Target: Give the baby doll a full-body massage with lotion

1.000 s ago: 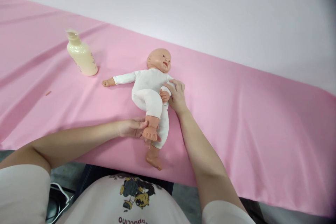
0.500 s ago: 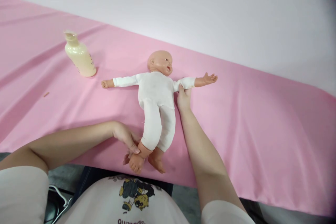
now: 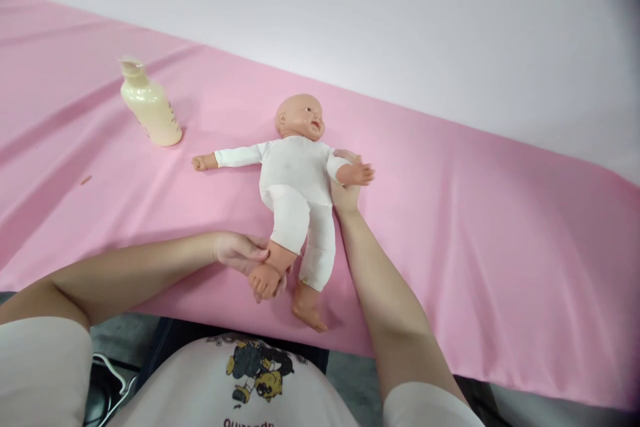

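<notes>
A baby doll [image 3: 295,170] with a white cloth body lies on its back on the pink cloth, its head away from me and turned to the right. My left hand [image 3: 245,255] is wrapped round the doll's ankle on the left side and holds that leg bent and raised. At the doll's other side, my right hand [image 3: 346,192] is closed round the arm on the right; my fingers are partly hidden behind it. That arm is bent towards me. The doll's other arm lies stretched out to the left, and its other leg rests near the front edge.
A pale yellow lotion bottle [image 3: 153,107] stands to the left behind the doll. Left of the doll lies a small brownish bit [image 3: 86,180] on the pink tablecloth [image 3: 500,247]. A white wall [image 3: 400,20] rises behind the table.
My left hand has lifted the doll's leg and bent it up towards the body. My right hand has bent the doll's arm, bringing its hand inward and towards me.
</notes>
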Action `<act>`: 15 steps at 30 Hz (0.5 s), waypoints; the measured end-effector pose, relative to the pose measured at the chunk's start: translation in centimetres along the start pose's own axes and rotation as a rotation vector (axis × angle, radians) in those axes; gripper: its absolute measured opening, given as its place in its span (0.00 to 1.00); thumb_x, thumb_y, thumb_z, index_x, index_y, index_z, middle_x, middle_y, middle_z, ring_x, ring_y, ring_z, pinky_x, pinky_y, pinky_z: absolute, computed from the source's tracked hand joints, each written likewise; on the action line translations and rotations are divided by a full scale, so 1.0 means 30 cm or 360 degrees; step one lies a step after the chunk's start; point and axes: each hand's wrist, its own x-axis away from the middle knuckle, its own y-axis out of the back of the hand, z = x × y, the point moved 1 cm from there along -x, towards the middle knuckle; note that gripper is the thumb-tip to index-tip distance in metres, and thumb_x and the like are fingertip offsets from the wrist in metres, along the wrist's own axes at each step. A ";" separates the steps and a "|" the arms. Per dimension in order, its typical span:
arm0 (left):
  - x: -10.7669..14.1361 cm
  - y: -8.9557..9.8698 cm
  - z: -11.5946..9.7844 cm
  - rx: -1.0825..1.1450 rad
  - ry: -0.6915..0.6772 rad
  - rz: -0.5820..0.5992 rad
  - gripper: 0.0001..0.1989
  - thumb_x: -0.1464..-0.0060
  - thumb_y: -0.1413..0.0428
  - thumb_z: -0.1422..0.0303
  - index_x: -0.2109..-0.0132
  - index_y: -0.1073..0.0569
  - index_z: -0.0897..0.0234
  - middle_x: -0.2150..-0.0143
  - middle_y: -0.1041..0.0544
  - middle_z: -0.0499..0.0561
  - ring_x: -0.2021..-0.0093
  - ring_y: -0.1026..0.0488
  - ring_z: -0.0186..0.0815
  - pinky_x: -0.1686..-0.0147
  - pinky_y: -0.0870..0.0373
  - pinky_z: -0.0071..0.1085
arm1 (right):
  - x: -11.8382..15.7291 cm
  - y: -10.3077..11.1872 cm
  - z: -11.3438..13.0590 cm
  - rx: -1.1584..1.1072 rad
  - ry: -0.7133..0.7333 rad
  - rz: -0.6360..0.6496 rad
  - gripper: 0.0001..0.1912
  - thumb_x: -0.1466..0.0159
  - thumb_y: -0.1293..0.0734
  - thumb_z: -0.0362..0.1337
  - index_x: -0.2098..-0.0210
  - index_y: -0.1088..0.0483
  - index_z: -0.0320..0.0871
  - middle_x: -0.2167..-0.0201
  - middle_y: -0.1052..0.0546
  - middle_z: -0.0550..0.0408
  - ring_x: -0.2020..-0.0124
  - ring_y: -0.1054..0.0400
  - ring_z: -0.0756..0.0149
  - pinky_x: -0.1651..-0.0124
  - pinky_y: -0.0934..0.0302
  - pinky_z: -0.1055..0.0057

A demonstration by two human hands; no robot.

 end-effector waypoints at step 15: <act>-0.041 0.043 0.014 0.0449 -0.0263 0.0004 0.27 0.42 0.41 0.52 0.44 0.30 0.67 0.55 0.23 0.55 0.59 0.26 0.37 0.62 0.30 0.32 | -0.008 -0.011 0.063 0.0488 0.0497 0.0222 0.14 0.36 0.34 0.37 0.51 0.24 0.52 0.47 0.26 0.50 0.45 0.34 0.54 0.39 0.42 0.49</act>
